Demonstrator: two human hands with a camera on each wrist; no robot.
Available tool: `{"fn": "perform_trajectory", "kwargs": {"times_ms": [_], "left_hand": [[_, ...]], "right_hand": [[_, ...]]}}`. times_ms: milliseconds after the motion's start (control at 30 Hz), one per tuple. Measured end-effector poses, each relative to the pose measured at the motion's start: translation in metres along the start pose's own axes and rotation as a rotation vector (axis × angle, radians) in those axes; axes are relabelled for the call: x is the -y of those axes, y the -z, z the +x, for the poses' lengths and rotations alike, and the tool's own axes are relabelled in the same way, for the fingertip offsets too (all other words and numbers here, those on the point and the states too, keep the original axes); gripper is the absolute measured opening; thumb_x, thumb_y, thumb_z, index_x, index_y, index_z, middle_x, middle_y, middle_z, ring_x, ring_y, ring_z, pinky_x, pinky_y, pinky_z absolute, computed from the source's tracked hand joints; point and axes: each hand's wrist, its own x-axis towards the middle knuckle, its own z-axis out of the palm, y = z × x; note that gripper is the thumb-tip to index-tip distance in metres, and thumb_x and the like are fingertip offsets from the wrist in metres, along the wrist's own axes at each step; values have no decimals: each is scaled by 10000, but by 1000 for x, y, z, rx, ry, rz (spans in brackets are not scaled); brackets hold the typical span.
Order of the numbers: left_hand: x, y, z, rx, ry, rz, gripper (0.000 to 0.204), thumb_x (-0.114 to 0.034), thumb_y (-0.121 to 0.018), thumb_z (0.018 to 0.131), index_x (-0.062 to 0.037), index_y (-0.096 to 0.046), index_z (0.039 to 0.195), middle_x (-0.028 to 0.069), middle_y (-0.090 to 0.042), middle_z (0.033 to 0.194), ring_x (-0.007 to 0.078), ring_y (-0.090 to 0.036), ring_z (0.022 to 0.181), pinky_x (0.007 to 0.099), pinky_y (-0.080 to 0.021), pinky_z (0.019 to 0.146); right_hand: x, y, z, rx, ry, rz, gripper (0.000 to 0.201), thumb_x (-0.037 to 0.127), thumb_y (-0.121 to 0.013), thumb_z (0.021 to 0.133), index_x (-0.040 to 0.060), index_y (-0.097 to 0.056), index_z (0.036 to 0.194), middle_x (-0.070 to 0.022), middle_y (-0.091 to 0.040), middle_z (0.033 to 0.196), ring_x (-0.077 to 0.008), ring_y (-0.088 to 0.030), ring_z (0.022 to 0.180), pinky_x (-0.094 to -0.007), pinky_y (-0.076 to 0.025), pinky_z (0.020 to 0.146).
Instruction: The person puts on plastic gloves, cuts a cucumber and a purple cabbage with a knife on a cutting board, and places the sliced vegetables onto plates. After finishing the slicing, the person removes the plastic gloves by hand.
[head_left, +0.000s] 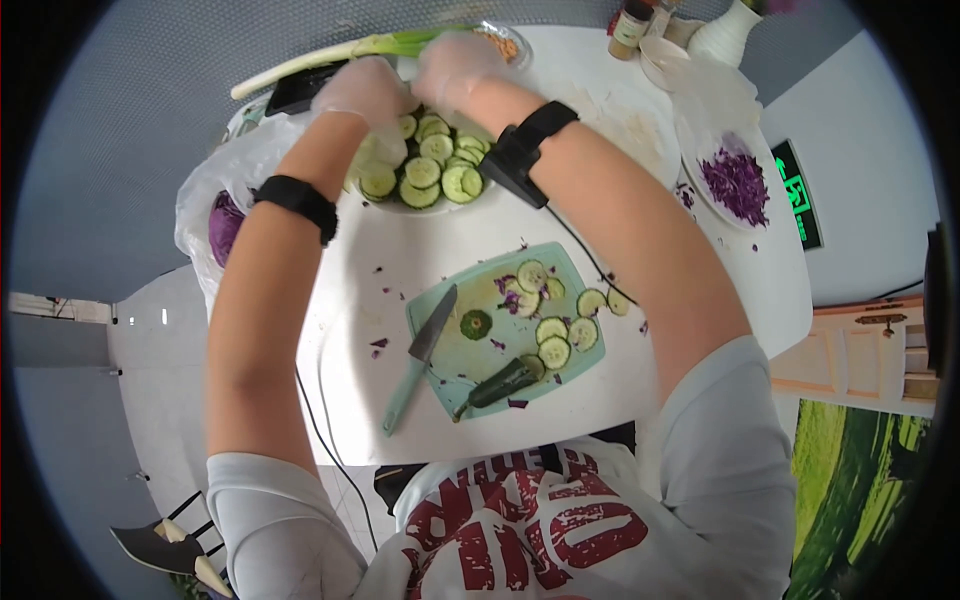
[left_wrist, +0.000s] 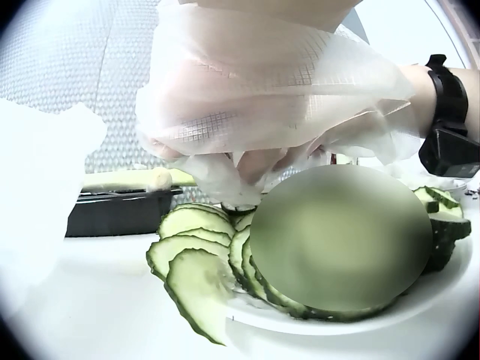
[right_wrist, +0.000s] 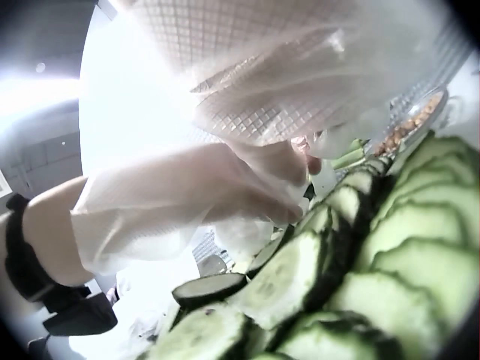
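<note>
A: State of the grip, both hands?
B: The left hand (head_left: 370, 92) and right hand (head_left: 458, 68) are together over the cucumber slices (head_left: 436, 148). Fingertips reach down close to the slices, but I cannot tell how far either grip is open, nor whether it has hold of anything; gloves and overlap hide the fingers.
A: Location of the slices?
B: On a white plate (left_wrist: 289, 324), at the far side of the worktop (head_left: 350, 330), beyond the chopping board (head_left: 460, 360).
A: Other obstructions?
B: In the left wrist view a blurred oval covers part of the heap, and glare washes out the left side.
A: Any writing?
B: Dark red lettering on the shirt (head_left: 540, 530), upside down and broken by folds. The label on the jar (head_left: 630, 28) is too small to read.
A: Materials?
B: Gloves (left_wrist: 247, 82) of thin, translucent plastic, embossed with a fine grid. Slices round, pale and moist, with dark green rind. The knife (head_left: 434, 325) lies across the board's edge, blade on it, pale green handle overhanging.
</note>
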Motion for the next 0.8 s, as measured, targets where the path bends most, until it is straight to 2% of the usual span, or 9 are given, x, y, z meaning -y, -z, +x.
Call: {"fn": "perform_trajectory", "kwargs": {"times_ms": [33, 67, 133, 267, 333, 400, 533, 633, 800], "left_hand": [[-2, 8, -8, -29, -68, 101, 176, -105, -583, 799, -17, -730, 840, 177, -703, 893, 334, -697, 847, 382, -569, 755], [-5, 18, -7, 8, 33, 52, 242, -101, -624, 783, -23, -714, 994, 188, -701, 1008, 326, -679, 972, 406, -551, 826], [-8, 28, -23, -183, -232, 514, 187, -46, -597, 757, -11, -714, 898, 176, -701, 900, 312, -697, 880, 376, -575, 729], [-31, 54, -65, -503, -405, 502, 104, -64, -611, 687, -10, -660, 761, 131, -669, 768, 291, -686, 763, 354, -569, 632], [-54, 67, -96, -441, -431, 571, 68, -71, -617, 739, -15, -647, 763, 124, -661, 756, 278, -680, 744, 362, -552, 619], [-76, 72, -135, -236, -231, -549, 112, -136, -621, 809, -31, -641, 776, 128, -648, 740, 274, -665, 707, 383, -531, 604], [-111, 73, -183, -6, -299, -737, 188, -216, -619, 848, -38, -642, 791, 145, -635, 729, 300, -648, 689, 411, -521, 614], [-130, 70, -195, 178, -437, -459, 168, -170, -728, 796, -36, -676, 883, 143, -684, 842, 319, -663, 746, 385, -530, 708], [-145, 54, -201, 214, -440, -643, 164, -179, -709, 783, -55, -682, 887, 147, -681, 842, 338, -655, 756, 411, -527, 718]], "right_hand": [[-3, 2, -2, -76, 5, 17, 285, 298, -688, 774, 65, -747, 927, -134, -724, 951, -284, -705, 859, -354, -552, 766], [-8, 5, -5, -70, -4, 12, 285, 298, -688, 774, 65, -747, 927, -134, -724, 951, -284, -705, 859, -354, -552, 766], [-18, 23, -21, -24, 75, 69, 324, 311, -598, 818, 71, -746, 978, -142, -718, 1003, -304, -686, 950, -396, -533, 826], [-41, 52, -91, 43, 178, 115, 279, 312, -692, 781, 62, -738, 896, -131, -721, 874, -259, -698, 781, -349, -545, 748], [-55, 56, -126, 139, 218, 140, 263, 305, -690, 789, 63, -735, 882, -127, -717, 841, -247, -688, 746, -350, -541, 728], [-66, 57, -162, 286, 269, 181, 223, 269, -684, 798, 62, -731, 864, -122, -711, 798, -235, -676, 709, -351, -535, 696], [-75, 65, -215, 599, 170, 289, 190, 223, -691, 788, 62, -734, 879, -136, -712, 814, -234, -679, 712, -347, -533, 683], [-75, 67, -236, 661, 172, 242, 188, 178, -692, 773, 65, -741, 915, -140, -698, 808, -260, -674, 718, -360, -531, 692], [-84, 34, -257, 453, 284, 250, 255, 136, -683, 752, 76, -739, 993, -149, -662, 781, -322, -643, 718, -402, -522, 702]]}}
